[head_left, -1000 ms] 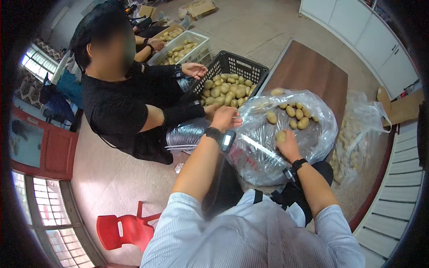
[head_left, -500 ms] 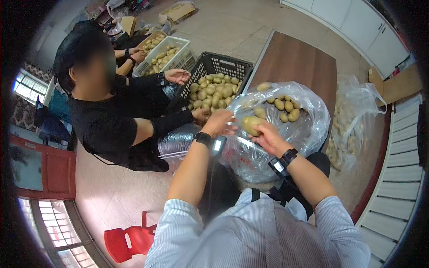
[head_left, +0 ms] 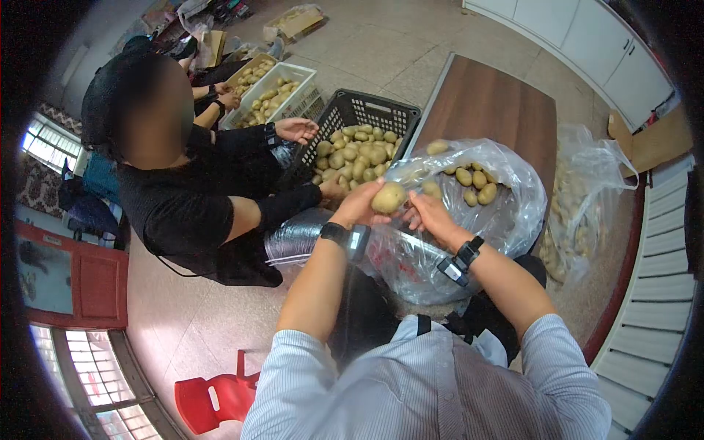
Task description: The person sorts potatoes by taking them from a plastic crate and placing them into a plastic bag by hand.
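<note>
Across goes the round yellow-brown potato (head_left: pixel 389 198)!
Left hand (head_left: pixel 356 206) now cups it, fingers half-curled; right hand (head_left: pixel 434 217), part-open just beside, looks freed, crumpled clear plastic bag (head_left: pixel 509 229) beneath.

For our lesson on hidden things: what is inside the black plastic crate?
Potatoes lie heaped in the black plastic crate. Only the upper ones show; whatever lies beneath, including the crate's floor, is covered. A co-worker's hand hides part of the near side.

A potato (head_left: pixel 389 198) in the left grip (head_left: pixel 358 206), the right grip (head_left: pixel 434 218) just beside it, near a clear bag (head_left: pixel 429 282).
</note>
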Demonstrator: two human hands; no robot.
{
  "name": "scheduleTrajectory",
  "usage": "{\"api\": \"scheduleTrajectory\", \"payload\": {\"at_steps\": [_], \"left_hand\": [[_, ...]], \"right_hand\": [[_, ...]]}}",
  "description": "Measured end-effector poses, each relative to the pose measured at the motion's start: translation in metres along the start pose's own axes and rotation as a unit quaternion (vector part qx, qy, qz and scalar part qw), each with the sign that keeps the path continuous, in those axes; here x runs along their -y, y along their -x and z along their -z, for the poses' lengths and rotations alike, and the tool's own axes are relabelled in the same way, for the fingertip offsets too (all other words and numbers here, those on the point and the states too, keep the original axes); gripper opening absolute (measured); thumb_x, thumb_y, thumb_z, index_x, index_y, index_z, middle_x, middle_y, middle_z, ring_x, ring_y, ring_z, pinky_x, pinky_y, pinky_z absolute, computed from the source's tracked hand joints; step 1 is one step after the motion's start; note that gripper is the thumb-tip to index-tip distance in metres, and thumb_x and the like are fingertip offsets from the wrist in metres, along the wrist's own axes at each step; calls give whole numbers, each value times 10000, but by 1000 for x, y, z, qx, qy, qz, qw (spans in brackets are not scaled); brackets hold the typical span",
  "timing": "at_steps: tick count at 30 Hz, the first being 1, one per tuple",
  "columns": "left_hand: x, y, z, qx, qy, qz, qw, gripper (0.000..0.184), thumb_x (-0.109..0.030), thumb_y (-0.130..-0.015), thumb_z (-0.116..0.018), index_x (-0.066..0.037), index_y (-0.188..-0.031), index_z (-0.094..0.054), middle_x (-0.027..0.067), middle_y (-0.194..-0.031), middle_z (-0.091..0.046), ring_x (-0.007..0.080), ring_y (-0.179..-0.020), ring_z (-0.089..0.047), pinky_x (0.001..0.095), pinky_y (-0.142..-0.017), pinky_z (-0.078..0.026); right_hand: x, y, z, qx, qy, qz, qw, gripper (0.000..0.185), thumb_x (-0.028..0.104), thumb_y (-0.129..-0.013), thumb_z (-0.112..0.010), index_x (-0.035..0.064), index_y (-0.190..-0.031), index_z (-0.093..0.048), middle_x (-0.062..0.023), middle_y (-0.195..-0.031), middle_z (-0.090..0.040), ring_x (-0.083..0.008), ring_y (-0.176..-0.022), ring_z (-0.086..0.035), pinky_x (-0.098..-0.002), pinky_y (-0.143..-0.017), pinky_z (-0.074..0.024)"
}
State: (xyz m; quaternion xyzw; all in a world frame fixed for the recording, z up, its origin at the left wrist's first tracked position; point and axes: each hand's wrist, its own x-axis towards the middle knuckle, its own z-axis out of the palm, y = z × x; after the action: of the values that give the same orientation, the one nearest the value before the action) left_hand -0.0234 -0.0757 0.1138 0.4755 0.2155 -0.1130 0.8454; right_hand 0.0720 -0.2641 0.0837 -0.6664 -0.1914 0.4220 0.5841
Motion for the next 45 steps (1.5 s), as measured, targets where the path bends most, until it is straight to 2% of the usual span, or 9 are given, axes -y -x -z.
{"api": "scheduleTrajectory", "payload": {"at_steps": [6, 14, 17, 22, 28, 34, 37, 43, 45], "left_hand": [[4, -6, 21, -100, 119, -83, 984, 468, -436, -957, -439, -91, -1273, -447, 113, -1116, -599, 284, -830, -656, 313, -570, -577], [26, -28, 78, -200, 189, -152, 949, 414, -312, -959, -473, -69, -1291, -430, 106, -1305, -471, 276, -1137, -519, 467, -816, -541], [64, -68, 171, -290, -524, -178, 781, 409, -289, -956, -472, -22, -1265, -443, 121, -1251, -512, 267, -1093, -549, 415, -822, -543], [21, -22, 75, -393, -180, -137, 891, 384, -264, -939, -458, 55, -1136, -540, 156, -1145, -595, 224, -989, -599, 356, -784, -545], [43, -49, 131, -402, -349, -124, 837, 251, -181, -905, -510, 48, -998, -556, 196, -1044, -602, 262, -933, -599, 366, -703, -530], [36, -36, 100, -381, 84, -141, 910, 333, -203, -944, -412, 79, -1054, -549, 199, -1090, -574, 249, -979, -605, 372, -566, -585], [46, -35, 122, -380, -405, -168, 815, 329, -180, -945, -392, 76, -1083, -547, 195, -1083, -576, 245, -984, -602, 363, -573, -585], [43, -36, 137, -401, -472, -95, 779, 357, -325, -879, -522, -44, -1087, -591, 202, -1020, -647, 335, -916, -632, 395, -771, -510], [48, -38, 147, -380, -658, -79, 646, 350, -314, -861, -523, -68, -1098, -599, 180, -1029, -656, 322, -892, -641, 390, -746, -512]], "right_hand": [[-45, -18, 36, -141, 401, 118, 898, 345, 250, -852, -563, 11, -1101, -560, -221, -1132, -557, -398, -1011, -550, -435, -869, -449], [-41, -29, 50, -134, 563, 208, 789, 375, 119, -806, -525, 34, -1171, -542, -191, -1257, -505, -387, -1021, -560, -450, -880, -471], [-48, -45, 52, -116, 612, 208, 754, 368, 95, -815, -485, 44, -1174, -549, -184, -1309, -481, -378, -976, -589, -455, -821, -503], [-55, -39, 50, -130, 619, 220, 743, 305, 114, -811, -492, 48, -1088, -600, -152, -1266, -515, -345, -892, -619, -441, -717, -533], [-59, -29, 51, -117, 611, 206, 755, 260, 121, -829, -496, 69, -1069, -581, -160, -1137, -528, -341, -857, -606, -432, -706, -527], [-80, -8, 58, -137, 578, 260, 761, 219, 107, -827, -516, 42, -1031, -561, -171, -1051, -519, -363, -840, -589, -448, -715, -521], [-81, 8, 60, -135, 580, 246, 765, 216, 84, -822, -511, 32, -1026, -557, -179, -1052, -521, -366, -852, -589, -449, -718, -516], [-90, 19, 63, -143, 545, 224, 796, 234, 56, -818, -495, 33, -1042, -555, -194, -1043, -531, -367, -870, -592, -454, -764, -500], [-94, 21, 63, -133, 541, 203, 806, 259, 53, -820, -493, 39, -1072, -551, -195, -1044, -533, -369, -881, -592, -456, -776, -497]]}}
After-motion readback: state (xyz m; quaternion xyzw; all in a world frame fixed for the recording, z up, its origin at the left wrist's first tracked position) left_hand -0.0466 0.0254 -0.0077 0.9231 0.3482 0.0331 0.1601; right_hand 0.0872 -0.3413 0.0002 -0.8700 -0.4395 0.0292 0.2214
